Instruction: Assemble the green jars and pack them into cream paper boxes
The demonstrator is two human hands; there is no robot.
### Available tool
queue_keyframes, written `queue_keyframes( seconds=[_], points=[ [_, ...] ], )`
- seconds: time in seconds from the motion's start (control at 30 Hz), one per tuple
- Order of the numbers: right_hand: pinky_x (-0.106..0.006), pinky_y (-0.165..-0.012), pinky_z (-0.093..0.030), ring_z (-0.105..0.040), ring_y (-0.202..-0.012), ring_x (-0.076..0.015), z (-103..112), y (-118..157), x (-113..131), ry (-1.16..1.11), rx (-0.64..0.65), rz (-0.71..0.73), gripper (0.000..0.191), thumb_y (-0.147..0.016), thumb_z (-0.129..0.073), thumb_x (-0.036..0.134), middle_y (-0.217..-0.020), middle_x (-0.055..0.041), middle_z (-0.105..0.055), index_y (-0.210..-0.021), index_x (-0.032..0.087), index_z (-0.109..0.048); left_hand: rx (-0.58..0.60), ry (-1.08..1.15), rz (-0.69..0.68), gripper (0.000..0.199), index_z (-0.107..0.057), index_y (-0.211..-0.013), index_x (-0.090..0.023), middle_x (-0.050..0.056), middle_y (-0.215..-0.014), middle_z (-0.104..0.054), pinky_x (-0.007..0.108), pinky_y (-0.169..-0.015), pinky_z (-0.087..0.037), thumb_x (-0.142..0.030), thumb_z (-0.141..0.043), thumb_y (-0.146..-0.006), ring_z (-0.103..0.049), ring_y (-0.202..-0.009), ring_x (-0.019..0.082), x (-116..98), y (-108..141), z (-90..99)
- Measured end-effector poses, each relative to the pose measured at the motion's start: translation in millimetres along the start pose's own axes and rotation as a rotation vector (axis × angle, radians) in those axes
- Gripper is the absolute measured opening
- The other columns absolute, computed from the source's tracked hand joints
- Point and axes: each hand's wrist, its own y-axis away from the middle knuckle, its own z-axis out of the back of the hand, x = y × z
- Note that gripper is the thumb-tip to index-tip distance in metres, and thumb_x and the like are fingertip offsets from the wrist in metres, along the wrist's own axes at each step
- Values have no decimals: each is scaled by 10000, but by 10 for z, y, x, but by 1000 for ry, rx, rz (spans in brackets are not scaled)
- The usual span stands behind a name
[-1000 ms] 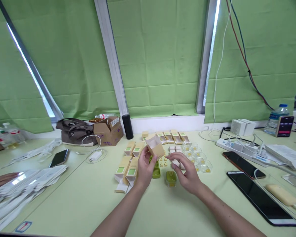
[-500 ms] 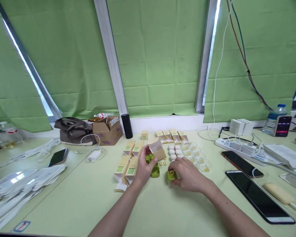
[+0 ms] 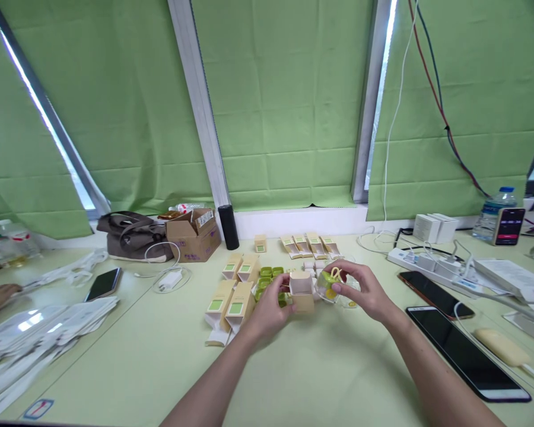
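Near the middle of the table my left hand point(image 3: 269, 311) grips a small cardboard box point(image 3: 303, 303), whose top stands open with its pale inside showing. Just to its right, my right hand point(image 3: 365, 290) pinches a small clear container with a green lid point(image 3: 328, 284); a yellow loop sticks up from the lid and something yellow shows inside. Behind my left hand lie several green lids point(image 3: 266, 271), partly covered by it. White pieces point(image 3: 309, 265) sit behind the box, and clear cups with yellow bottoms are mostly hidden behind my right hand.
Several cardboard boxes with green labels point(image 3: 220, 299) stand left of my hands, and more open boxes point(image 3: 309, 245) lie behind. Phones point(image 3: 467, 356) and a power strip point(image 3: 427, 267) occupy the right. At far left, another person's hand point(image 3: 0, 298) is beside white packets point(image 3: 48, 332).
My right hand has lifted the green-lidded container off the table and brought it up beside the box. My left hand has shifted right and turned the box's opening upward. Another person's hand reaches in at left.
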Motion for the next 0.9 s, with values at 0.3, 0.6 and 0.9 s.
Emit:
queue_keyframes(
  seconds=[0.3, 0.6, 0.9],
  points=[
    [-303, -660, -520, -654, -820, -225, -86, 38, -62, -327, -12, -77, 407, -866, -773, 524, -1025, -105, -737, -1091, 185, -760, 102, -335, 28, 657, -594, -1325, -263, 96, -1259, -678, 468, -1073, -410, -157, -760, -699, -475, -1302, 367, -102, 58, 29],
    [-268, -574, -491, -648, -752, -194, -123, 37, -78, -428, -115, -99, 410, -814, -831, 509, -965, -82, -748, -1076, 199, -774, 226, -415, -15, 674, -549, -1277, -255, 102, -1262, -564, 462, -1005, -445, -276, -852, -676, -485, -1187, 345, -168, 77, 85],
    [-267, -615, -518, -671, -807, -196, -172, 44, -84, -397, -118, -73, 384, -856, -805, 493, -1022, -76, -748, -1113, 210, -770, 25, -151, -461, 84, -675, -943, -212, 130, -1271, -568, 485, -1114, -459, -281, -709, -908, -545, -1252, 290, -222, 97, 26]
  ],
)
